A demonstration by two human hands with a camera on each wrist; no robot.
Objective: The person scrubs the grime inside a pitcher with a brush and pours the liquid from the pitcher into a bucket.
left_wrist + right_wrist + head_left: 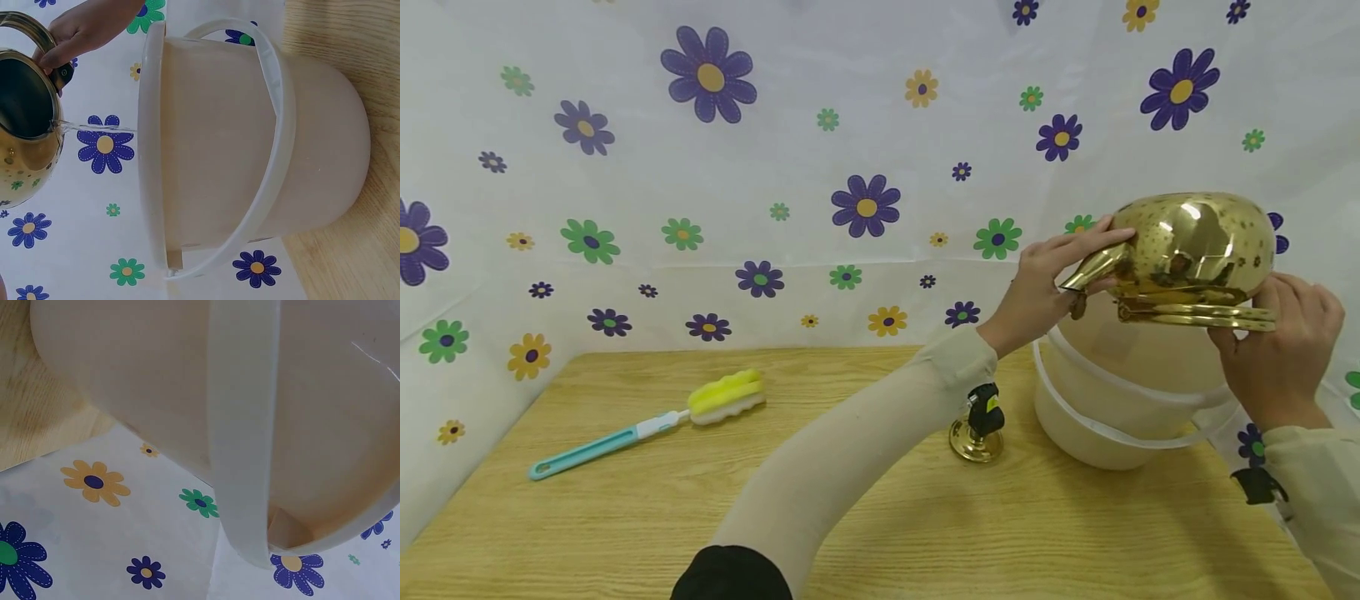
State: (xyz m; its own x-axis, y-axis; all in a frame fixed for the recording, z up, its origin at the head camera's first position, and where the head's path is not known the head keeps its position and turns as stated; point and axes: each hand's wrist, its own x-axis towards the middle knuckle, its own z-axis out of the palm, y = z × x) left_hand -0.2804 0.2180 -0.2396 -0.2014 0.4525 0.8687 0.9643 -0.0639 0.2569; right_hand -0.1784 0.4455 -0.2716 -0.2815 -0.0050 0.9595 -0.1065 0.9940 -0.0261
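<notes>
A shiny gold kettle (1195,246) is tipped over above a cream bucket (1120,417), its mouth facing down. In the left wrist view, a thin stream of water (100,128) runs from the mouth to the bucket's rim. My left hand (1045,275) holds the kettle at its spout, fingers reaching onto the body. On the other side, my right hand (1281,350) grips the kettle's curved handle (28,22). The right wrist view shows the bucket's inside wall and its white carrying handle (244,425), but neither hand.
A round gold lid (973,450) lies on the wooden table (880,517), partly hidden by my left wrist strap. Farther left rests a yellow and white sponge brush (726,397) with a turquoise handle. A flower-printed sheet (865,125) hangs behind the table.
</notes>
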